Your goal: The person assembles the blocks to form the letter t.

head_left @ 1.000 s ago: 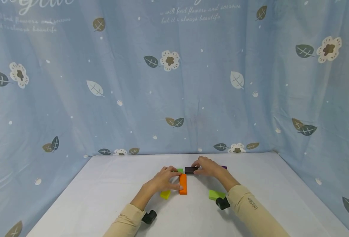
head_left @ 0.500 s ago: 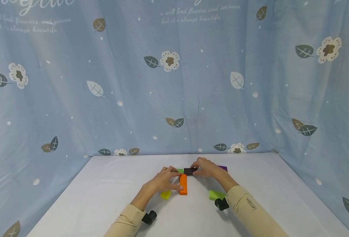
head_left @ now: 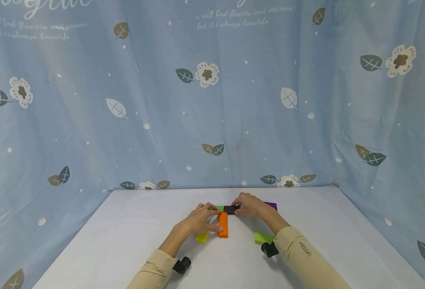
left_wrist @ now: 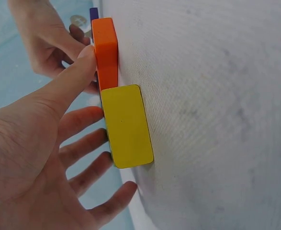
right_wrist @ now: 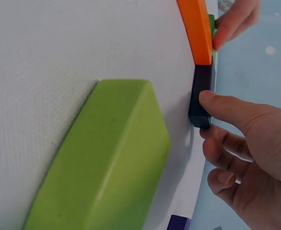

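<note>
Your right hand point(head_left: 251, 205) pinches the black block point(head_left: 229, 210) at its free end, thumb in front and index finger behind, presumably to leave its other end free to meet the orange block point(head_left: 223, 225) and the green block point(head_left: 218, 208). Your left hand point(head_left: 199, 220) is spread, thumb tip against the orange block's side, probably to steady it; whether its index finger completes a grip cannot be told. The orange block lies lengthwise toward you on the worktop point(head_left: 241, 261), near the yellow block point(head_left: 201, 237).

Compared with a second ago, the black block sits slightly further left and nearer you, your right hand shifted with it; your left hand and the orange block show no clear change.
</note>
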Available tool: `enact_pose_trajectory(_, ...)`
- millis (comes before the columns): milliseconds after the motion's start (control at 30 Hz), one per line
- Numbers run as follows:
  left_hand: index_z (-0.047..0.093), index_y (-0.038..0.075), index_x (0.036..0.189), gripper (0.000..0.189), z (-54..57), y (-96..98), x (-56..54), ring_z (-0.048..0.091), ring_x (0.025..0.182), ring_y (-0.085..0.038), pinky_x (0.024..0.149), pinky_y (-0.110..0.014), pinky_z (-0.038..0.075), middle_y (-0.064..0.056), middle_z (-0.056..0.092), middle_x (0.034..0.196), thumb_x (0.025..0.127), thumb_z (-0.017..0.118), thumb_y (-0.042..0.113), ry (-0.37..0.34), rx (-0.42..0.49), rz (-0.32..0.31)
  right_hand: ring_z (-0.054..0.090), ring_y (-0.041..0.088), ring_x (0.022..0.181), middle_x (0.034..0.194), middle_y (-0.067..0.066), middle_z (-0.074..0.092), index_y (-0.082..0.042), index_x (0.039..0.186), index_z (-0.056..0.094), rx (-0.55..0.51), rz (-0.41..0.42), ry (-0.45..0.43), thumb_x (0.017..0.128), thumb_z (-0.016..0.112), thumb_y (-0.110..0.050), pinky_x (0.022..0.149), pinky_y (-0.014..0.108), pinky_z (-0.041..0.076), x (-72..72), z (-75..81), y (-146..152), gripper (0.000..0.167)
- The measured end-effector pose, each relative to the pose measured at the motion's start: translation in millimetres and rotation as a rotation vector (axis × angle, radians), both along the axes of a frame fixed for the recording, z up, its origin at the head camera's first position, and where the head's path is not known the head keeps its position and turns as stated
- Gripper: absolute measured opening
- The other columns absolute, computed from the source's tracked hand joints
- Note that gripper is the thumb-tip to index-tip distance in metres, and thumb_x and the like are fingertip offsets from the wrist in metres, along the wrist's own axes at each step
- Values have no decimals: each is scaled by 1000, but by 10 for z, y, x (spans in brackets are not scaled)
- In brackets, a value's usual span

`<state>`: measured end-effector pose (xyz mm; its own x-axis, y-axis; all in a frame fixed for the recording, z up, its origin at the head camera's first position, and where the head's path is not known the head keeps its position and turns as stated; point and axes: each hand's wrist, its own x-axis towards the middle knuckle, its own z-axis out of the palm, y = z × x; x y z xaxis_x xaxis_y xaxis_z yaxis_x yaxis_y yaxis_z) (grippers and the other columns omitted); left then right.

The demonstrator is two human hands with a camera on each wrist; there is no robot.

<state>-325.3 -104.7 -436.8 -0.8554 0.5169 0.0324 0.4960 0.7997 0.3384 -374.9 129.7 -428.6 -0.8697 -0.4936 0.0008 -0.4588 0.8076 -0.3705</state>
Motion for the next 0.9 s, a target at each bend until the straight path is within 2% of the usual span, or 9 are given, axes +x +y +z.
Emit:
enact_pose_trajectory(533, 60, 18, 136, 66, -12, -5, -6, 47, 123, -27, 103, -50, 45, -4, 53, 139, 83, 72, 55, 2, 3, 1, 58, 24, 95, 99, 6, 62, -12, 115, 73, 15, -2, -12, 89, 73, -19, 93, 42, 52, 14, 9, -27, 27)
enact_pose_trajectory(900, 60, 18, 137, 66, -4, -10, -5, 46, 123, -27, 103, -51, 45, -4, 53, 139, 83, 72, 54, -12, 11, -1, 57, 21, 91, 99, 7, 62, -10, 114, 73, 10, 15, 6, 89, 73, -17, 89, 41, 51, 28, 5, -24, 27)
